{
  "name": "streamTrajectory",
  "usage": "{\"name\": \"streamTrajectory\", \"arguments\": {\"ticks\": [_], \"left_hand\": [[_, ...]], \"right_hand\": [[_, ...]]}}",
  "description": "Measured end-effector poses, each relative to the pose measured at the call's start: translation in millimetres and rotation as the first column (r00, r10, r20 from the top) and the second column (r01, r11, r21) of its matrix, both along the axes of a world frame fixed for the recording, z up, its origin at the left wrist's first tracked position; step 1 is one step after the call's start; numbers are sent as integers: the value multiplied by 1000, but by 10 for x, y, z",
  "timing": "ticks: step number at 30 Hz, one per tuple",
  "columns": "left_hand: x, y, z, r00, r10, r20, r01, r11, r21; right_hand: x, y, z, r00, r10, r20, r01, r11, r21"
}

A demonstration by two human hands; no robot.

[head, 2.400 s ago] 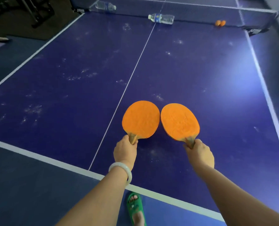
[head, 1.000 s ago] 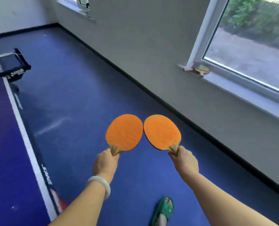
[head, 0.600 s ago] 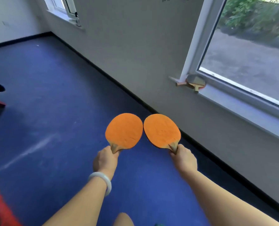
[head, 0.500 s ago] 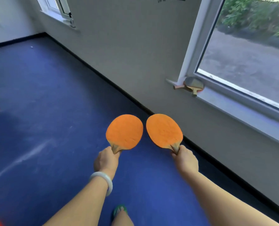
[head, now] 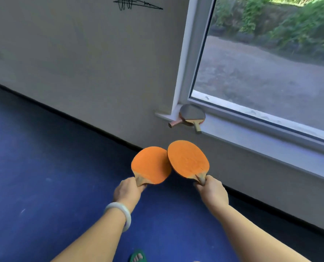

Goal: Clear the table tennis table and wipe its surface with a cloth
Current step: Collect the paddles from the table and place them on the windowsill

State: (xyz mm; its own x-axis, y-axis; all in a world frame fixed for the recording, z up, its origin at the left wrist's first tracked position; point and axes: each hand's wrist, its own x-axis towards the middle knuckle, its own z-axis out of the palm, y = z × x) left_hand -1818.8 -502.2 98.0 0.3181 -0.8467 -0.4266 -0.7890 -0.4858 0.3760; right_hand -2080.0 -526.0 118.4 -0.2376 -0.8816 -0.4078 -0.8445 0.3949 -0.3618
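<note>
Near the window sill: left hand gripped one orange paddle, right hand the other paddle, blades overlapping. Clearing step, likely; next move called for laying both beside the dark paddles.

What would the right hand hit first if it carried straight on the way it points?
Likely the wall below the windowsill, its orange paddle leading the right hand; the paddles on the sill sit slightly right. Depth is unclear.

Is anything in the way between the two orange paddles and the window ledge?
Nothing visible is. Only air and bare wall lie between the left orange paddle, the right orange paddle and the window ledge. Two other paddles already lie at its left end.
</note>
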Motion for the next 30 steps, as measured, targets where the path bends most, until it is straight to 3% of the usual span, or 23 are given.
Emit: {"name": "streamTrajectory", "arguments": {"ticks": [9,19,25,30], "left_hand": [[-410,-1643,85,985,-170,4,170,985,19],[-687,-2904,-32,988,-149,36,148,988,38],[-896,-3461,-268,981,-191,43,189,980,62],[-1227,-3990,-484,969,-242,-42,244,969,39]], "right_hand": [[-277,-1238,-122,988,-151,27,151,988,-19],[-548,-2877,-262,997,-74,14,74,997,27],[-529,-3404,-477,998,-55,33,53,997,64],[-609,-3641,-639,994,-105,30,102,990,101]]}}
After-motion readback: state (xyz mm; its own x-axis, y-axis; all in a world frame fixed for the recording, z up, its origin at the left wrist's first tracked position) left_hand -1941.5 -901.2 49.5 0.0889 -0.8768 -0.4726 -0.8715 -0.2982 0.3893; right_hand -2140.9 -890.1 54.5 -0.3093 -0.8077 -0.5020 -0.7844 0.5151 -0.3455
